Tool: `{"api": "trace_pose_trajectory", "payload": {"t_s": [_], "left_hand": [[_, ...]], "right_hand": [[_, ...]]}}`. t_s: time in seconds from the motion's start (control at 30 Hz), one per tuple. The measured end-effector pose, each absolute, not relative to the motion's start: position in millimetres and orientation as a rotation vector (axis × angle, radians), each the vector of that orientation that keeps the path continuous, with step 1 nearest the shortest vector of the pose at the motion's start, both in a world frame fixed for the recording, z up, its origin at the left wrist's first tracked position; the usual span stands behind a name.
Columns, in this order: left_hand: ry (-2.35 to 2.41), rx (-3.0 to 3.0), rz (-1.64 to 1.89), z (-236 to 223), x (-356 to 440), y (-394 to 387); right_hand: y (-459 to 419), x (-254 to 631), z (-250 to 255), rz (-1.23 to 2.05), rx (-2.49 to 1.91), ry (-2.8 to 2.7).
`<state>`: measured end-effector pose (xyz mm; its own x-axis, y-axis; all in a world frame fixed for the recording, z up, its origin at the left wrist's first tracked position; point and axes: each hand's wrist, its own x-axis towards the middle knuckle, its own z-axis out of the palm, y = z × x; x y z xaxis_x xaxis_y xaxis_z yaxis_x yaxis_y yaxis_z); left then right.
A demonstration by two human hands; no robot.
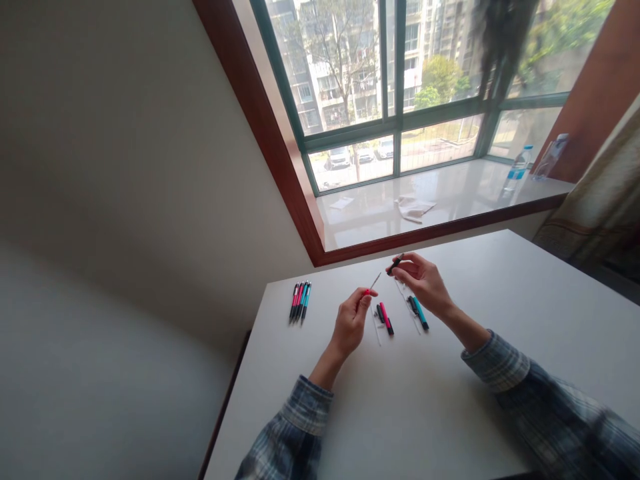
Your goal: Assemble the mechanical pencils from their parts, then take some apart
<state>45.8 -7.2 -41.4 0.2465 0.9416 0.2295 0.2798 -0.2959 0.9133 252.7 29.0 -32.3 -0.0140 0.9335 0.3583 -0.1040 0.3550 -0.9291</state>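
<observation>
My left hand is closed on a thin pen refill that points up and to the right; a bit of pink shows at the fingertips. Just right of it, my right hand pinches a short black pen part, held apart from the refill. Below the hands lie a pink pen barrel with black pieces beside it and a teal pen barrel with a black piece. Thin white refills lie next to these parts. Most of what the left fingers grip is hidden.
Several whole pens, pink and teal with black grips, lie side by side at the left of the white table. Behind it, a window sill holds crumpled paper and two bottles. A curtain hangs at right.
</observation>
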Motion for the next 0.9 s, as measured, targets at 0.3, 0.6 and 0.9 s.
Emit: {"api": "trace_pose_trajectory", "payload": {"t_s": [0.3,0.6,0.9], "left_hand": [[1.191,1.762,1.055,-47.1,44.4,-6.1],[1.156,1.785,1.01,-44.2,48.7,-8.7],[1.15,1.776,0.996,-44.6,46.8,-7.2]], "right_hand": [[22.2,250.4,-23.3,1.039,-0.762,-1.246],[23.1,250.8,-25.4,1.081,-0.754,-1.234],[24.3,251.4,-27.3,1.08,-0.778,-1.229]]}}
